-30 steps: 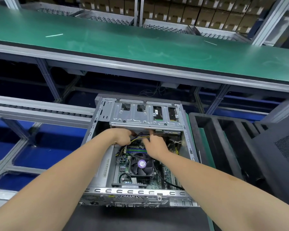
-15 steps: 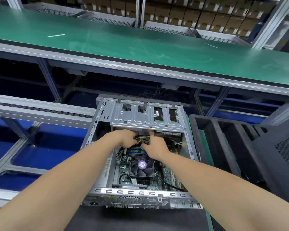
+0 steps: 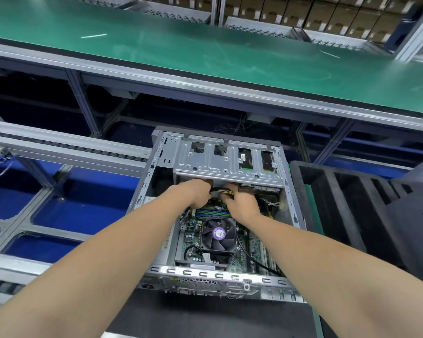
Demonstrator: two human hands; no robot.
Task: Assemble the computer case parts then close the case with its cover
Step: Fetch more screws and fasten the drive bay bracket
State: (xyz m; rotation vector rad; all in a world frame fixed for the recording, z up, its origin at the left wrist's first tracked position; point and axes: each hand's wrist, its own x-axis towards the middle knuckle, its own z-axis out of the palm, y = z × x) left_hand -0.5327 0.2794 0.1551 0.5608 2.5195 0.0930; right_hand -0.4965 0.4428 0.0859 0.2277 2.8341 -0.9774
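Note:
An open grey computer case lies on its side in front of me, motherboard up, with a black CPU fan in the middle. A metal drive cage spans its far end. Both my hands reach in just under the cage's near edge. My left hand and my right hand have their fingers curled around a bundle of yellow and black cables between them. Fingertips are hidden under the cage. The dark case cover leans at the far right.
A black foam tray with slots stands right of the case. A green conveyor table runs across the back. Roller rails and a blue floor lie to the left. A dark mat is under the case's near side.
Both hands stay at the cable bundle under the drive cage; they have drawn slightly closer together and further in. The case has not moved.

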